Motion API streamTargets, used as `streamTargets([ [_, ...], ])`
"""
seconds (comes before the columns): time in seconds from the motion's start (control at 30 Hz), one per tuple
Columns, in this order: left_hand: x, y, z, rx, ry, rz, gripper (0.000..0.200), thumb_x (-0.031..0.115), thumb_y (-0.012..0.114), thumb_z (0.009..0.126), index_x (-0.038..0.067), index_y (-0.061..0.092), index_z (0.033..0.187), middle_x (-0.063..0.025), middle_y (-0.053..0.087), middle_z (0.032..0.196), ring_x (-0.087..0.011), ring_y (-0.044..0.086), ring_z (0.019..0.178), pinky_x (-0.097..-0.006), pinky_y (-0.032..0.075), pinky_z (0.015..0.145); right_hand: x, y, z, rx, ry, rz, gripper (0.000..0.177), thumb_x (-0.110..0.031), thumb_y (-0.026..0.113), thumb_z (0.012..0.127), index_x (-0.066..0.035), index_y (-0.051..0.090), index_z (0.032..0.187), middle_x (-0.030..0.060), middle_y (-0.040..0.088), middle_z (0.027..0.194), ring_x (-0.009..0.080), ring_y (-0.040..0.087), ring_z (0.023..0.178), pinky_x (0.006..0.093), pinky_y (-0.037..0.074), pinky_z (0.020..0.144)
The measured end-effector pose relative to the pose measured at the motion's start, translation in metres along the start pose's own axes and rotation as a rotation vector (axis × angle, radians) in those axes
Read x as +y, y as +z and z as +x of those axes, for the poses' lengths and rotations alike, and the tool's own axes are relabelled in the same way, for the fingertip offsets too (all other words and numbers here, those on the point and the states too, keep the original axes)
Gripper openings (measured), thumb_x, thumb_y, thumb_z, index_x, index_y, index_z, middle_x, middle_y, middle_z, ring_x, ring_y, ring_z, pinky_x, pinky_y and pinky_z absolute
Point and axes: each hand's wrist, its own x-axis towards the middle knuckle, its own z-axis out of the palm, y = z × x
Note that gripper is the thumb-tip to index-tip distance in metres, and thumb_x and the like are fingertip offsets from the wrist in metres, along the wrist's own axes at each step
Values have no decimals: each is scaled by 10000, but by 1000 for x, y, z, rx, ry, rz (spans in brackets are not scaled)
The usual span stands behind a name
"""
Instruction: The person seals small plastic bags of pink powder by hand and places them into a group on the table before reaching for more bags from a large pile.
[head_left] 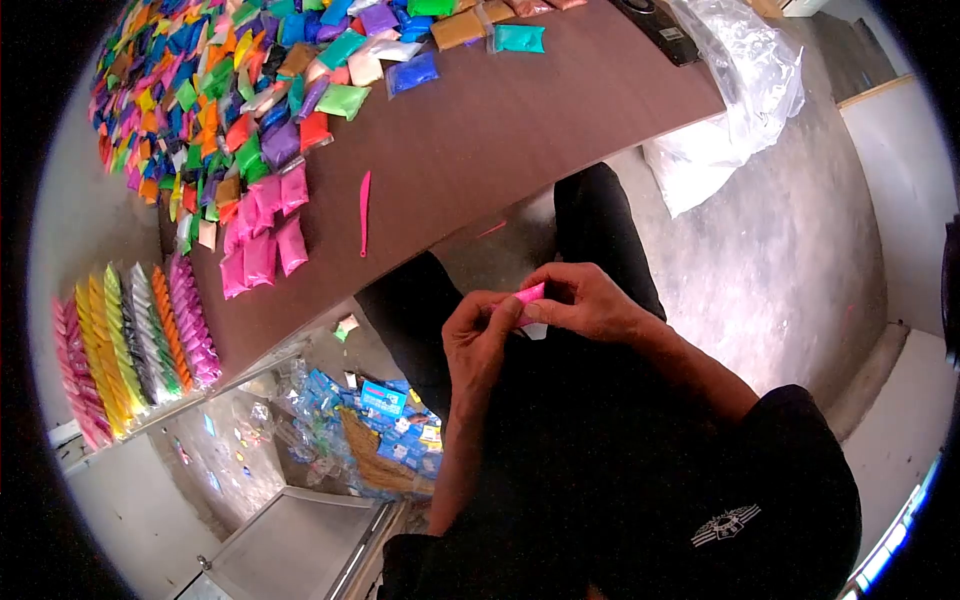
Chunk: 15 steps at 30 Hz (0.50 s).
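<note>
Over my lap, past the table's front edge, both hands hold one small pink packet [530,294]. My left hand [480,335] pinches its left end, and my right hand [590,305] grips the right end with thumb and fingers. A whitish flap shows just below the packet. On the brown table [450,150] lies a pink plastic knife [365,215], touched by neither hand. Several pink packets [262,257] sit in a group left of the knife.
Many coloured packets [215,90] cover the table's far left. Rows of coloured packets [130,340] stand at lower left. A clear plastic bag [725,110] hangs at the table's right end, by a black device [660,30]. Blue wrappers [385,400] lie below the table.
</note>
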Motion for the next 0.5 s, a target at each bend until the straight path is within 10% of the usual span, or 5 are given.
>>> streamTargets([
  [0.5, 3, -1, 1, -28, -11, 98, 185, 171, 725, 982, 29, 719, 1100, -61, 731, 911, -117, 676, 816, -251, 541, 722, 4, 2, -4, 86, -139, -120, 237, -198, 744, 954, -20, 699, 1105, 64, 707, 926, 120, 670, 847, 292, 550, 752],
])
